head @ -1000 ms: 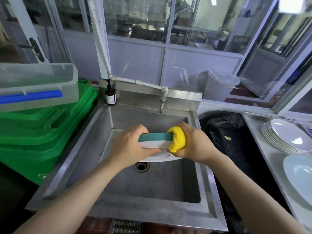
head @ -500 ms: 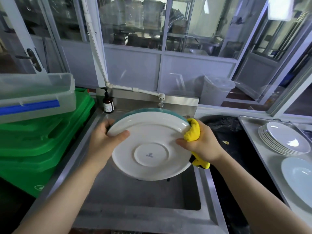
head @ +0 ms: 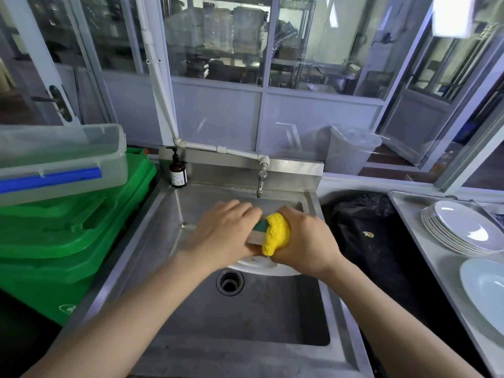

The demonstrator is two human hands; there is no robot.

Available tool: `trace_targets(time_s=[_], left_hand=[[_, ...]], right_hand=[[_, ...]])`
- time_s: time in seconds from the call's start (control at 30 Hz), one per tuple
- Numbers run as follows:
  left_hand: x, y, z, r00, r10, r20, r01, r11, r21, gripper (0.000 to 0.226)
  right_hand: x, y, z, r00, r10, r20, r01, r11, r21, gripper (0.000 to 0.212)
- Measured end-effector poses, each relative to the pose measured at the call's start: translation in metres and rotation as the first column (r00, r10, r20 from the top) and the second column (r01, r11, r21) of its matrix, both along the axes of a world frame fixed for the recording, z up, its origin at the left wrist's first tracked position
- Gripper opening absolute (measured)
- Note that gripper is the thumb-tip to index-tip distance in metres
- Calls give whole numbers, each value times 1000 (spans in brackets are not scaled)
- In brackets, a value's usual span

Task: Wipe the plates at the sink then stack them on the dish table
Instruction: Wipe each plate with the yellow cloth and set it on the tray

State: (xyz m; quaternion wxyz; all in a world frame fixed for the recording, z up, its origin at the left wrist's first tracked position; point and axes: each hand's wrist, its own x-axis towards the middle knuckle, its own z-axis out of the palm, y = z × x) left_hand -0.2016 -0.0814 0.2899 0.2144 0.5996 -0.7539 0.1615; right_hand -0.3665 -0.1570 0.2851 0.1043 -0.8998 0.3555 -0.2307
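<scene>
While the left hand [head: 226, 236] grips the green-rimmed plate [head: 257, 236] edge-on over the sink [head: 174, 222], the right hand [head: 305, 241], gripping the yellow cloth [head: 275, 236] against its rim, is nearer the plate stack [head: 461, 230] on the surface [head: 425, 257] to the right.

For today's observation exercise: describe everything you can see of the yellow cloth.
The yellow cloth looks like fluffy microfibre, bunched into a wad. The right hand grips it and presses it over the green rim of the plate, which the left hand holds above the sink.
</scene>
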Motion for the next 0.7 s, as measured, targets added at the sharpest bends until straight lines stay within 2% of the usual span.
trace_targets(time_s=[0.07,0.2,0.27,0.37,0.43,0.53,0.6,0.7], left_hand=[[4,0,-2,998,-10,-55,8,1000,-24,42],[10,10,-5,983,-34,-179,32,999,-14,54],[18,16,-4,955,-5,-297,-8,999,-42,57],[28,24,0,898,24,-440,-56,997,-60,61],[31,31,2,828,66,-556,-118,991,-59,55],[34,37,0,635,138,-760,-218,976,-6,49],[33,39,-6,528,151,-836,-259,966,12,50],[35,39,-17,420,147,-895,-267,963,33,42]], right_hand=[[-2,4,3,1000,19,9,-20,1000,15,42],[-12,5,13,995,88,-52,-89,996,-11,48],[-25,-1,16,996,91,17,-92,992,81,50],[-44,-10,13,970,81,229,-137,961,240,47],[-48,-10,10,941,36,336,-142,944,296,42],[-49,-15,7,895,-50,444,-134,918,373,41],[-50,-20,5,870,-55,489,-170,899,403,45],[-49,-24,-1,844,-52,534,-237,856,459,51]])
